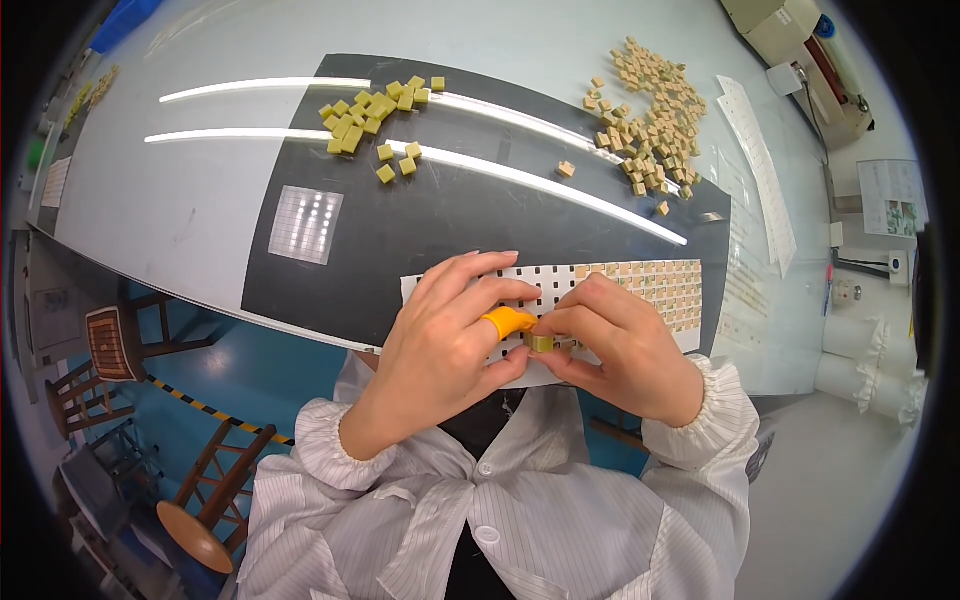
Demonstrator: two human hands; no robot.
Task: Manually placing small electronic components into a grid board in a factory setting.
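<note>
In front of me is a white board with rows of small dark square holes; tan pieces fill its right part. Over the board's near edge, my left hand and my right hand meet at a small yellow-green and tan block. The thumb and a finger of my right hand pinch it from the right. From the left, my left thumb and a finger wearing an orange finger cot close against it. My fingers partly hide the block and the holes beneath.
Yellow-green square blocks lie piled on the black mat. Many small tan blocks are scattered at the far right. A clear gridded sheet lies on the mat's left. A long white strip rests at the right.
</note>
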